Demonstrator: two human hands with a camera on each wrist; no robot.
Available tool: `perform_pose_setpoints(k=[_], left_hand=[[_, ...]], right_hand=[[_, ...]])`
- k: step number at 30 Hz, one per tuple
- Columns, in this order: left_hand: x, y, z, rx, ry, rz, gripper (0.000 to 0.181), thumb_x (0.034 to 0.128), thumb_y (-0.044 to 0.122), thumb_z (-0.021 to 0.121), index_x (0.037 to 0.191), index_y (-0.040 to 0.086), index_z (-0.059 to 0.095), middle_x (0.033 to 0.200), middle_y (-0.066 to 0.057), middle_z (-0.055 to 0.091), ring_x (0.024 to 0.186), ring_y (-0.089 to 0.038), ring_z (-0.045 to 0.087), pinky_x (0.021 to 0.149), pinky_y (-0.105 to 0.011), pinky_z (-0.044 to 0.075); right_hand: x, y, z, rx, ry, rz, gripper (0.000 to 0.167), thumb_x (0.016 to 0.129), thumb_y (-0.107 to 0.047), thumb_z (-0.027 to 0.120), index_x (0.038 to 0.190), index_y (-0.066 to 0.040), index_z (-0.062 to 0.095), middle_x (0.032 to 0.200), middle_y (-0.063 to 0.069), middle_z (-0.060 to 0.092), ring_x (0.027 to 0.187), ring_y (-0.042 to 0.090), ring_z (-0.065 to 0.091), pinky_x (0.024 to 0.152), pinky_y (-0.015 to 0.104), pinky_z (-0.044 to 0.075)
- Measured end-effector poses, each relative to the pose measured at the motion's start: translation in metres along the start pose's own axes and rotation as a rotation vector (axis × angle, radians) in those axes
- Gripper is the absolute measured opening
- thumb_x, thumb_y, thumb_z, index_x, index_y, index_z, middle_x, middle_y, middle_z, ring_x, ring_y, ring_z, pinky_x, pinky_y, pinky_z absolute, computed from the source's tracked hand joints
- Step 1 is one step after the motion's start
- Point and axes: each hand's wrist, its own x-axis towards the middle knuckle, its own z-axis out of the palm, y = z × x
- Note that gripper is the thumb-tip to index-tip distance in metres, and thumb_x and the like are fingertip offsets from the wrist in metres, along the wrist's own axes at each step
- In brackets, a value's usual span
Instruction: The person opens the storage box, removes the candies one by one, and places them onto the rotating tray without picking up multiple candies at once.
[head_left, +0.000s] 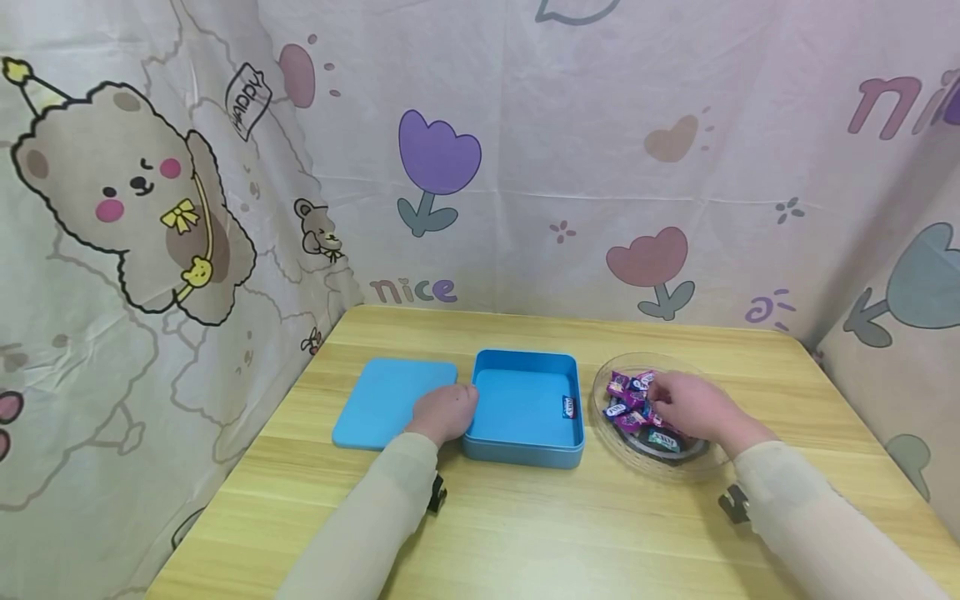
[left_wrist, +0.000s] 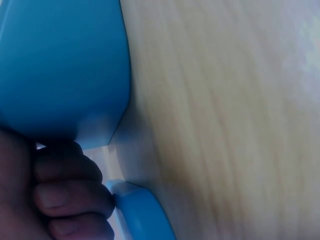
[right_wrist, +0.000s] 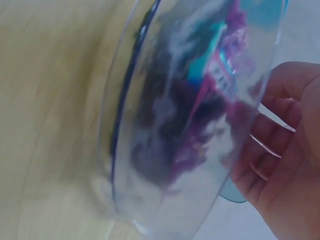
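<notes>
An open blue box (head_left: 525, 408) stands in the middle of the table, with one small wrapped candy (head_left: 569, 407) lying inside at its right side. My left hand (head_left: 446, 411) grips the box's left wall near the rim, its fingers curled in the left wrist view. To the right, a clear bowl (head_left: 607, 442) holds several wrapped candies (head_left: 630, 404) in purple, blue and dark green. My right hand (head_left: 693, 406) reaches over the bowl with its fingers down among the candies. The bowl's wall blurs the fingertips of that hand (right_wrist: 295, 150) in the right wrist view.
A flat blue lid (head_left: 390, 400) lies on the wooden table (head_left: 525, 533) left of the box, partly behind my left hand. A printed cloth (head_left: 547, 167) hangs behind the table and along both sides.
</notes>
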Motion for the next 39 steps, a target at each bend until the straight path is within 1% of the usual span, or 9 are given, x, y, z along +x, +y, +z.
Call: perform_pose_setpoints(k=[7,13,19,21,25,29,32,36,39], left_hand=[[-0.001,-0.001,-0.001,-0.002,-0.002,0.003,0.052,0.1058,0.038,0.019,0.070,0.013,0.048,0.068,-0.007,0.043,0.065,-0.024,0.048,0.061,-0.035,0.039],[-0.002,-0.001,-0.003,-0.008,0.004,0.004,0.051,0.1058,0.037,0.020,0.070,0.012,0.047,0.068,-0.007,0.043,0.063,-0.024,0.047,0.060,-0.035,0.038],[-0.001,-0.002,-0.002,-0.021,0.002,-0.008,0.051,0.1050,0.036,0.021,0.070,0.012,0.048,0.068,-0.008,0.043,0.063,-0.025,0.047,0.060,-0.035,0.038],[-0.001,-0.003,-0.002,-0.021,0.000,-0.009,0.051,0.1050,0.036,0.020,0.070,0.012,0.049,0.068,-0.008,0.043,0.064,-0.025,0.047,0.061,-0.035,0.038],[-0.001,-0.003,-0.003,-0.020,-0.001,-0.011,0.051,0.1051,0.037,0.021,0.071,0.011,0.050,0.069,-0.008,0.045,0.064,-0.025,0.048,0.061,-0.035,0.039],[0.000,-0.002,-0.003,-0.016,0.001,-0.012,0.052,0.1050,0.037,0.021,0.071,0.011,0.050,0.069,-0.008,0.045,0.064,-0.025,0.048,0.061,-0.036,0.039],[0.001,-0.002,-0.002,-0.016,0.000,-0.011,0.051,0.1047,0.037,0.021,0.072,0.011,0.051,0.069,-0.008,0.045,0.065,-0.026,0.049,0.062,-0.036,0.039],[0.001,-0.002,-0.001,-0.018,-0.006,-0.005,0.052,0.1050,0.037,0.021,0.072,0.011,0.051,0.070,-0.008,0.045,0.066,-0.026,0.049,0.063,-0.036,0.040],[0.001,-0.001,0.000,-0.018,-0.005,-0.001,0.052,0.1051,0.037,0.021,0.071,0.011,0.051,0.070,-0.008,0.046,0.066,-0.026,0.049,0.063,-0.036,0.040]], right_hand=[[0.009,-0.022,0.001,0.010,0.046,-0.007,0.005,0.092,-0.015,0.069,0.097,-0.014,0.068,0.089,-0.003,0.064,0.081,0.019,0.060,0.081,0.051,0.052],[0.021,-0.055,0.004,0.005,0.088,-0.102,0.012,0.092,-0.012,0.067,0.103,-0.011,0.069,0.094,-0.002,0.065,0.085,0.019,0.059,0.085,0.048,0.052],[0.035,-0.084,0.007,-0.049,0.065,-0.171,0.019,0.092,-0.014,0.066,0.111,-0.012,0.069,0.105,0.003,0.069,0.096,0.023,0.063,0.089,0.048,0.053],[0.039,-0.092,0.009,-0.078,0.062,-0.191,0.020,0.092,-0.016,0.068,0.112,-0.012,0.070,0.109,0.004,0.069,0.100,0.023,0.064,0.091,0.048,0.053],[0.046,-0.107,0.010,-0.145,0.051,-0.225,0.021,0.091,-0.019,0.072,0.112,-0.013,0.071,0.111,0.004,0.069,0.101,0.024,0.062,0.089,0.047,0.053],[0.055,-0.118,0.013,-0.213,0.028,-0.220,0.024,0.090,-0.019,0.074,0.114,-0.015,0.072,0.113,0.003,0.068,0.105,0.027,0.058,0.089,0.049,0.051],[0.062,-0.122,0.021,-0.307,0.002,-0.213,0.022,0.091,-0.017,0.072,0.113,-0.017,0.072,0.112,0.003,0.069,0.106,0.028,0.058,0.092,0.051,0.048],[0.067,-0.126,0.032,-0.459,-0.039,-0.238,0.021,0.091,-0.015,0.072,0.112,-0.017,0.073,0.107,0.005,0.071,0.104,0.029,0.059,0.096,0.058,0.044],[0.068,-0.129,0.036,-0.528,-0.058,-0.243,0.021,0.092,-0.016,0.073,0.113,-0.016,0.074,0.103,0.006,0.072,0.102,0.030,0.060,0.097,0.062,0.043]])
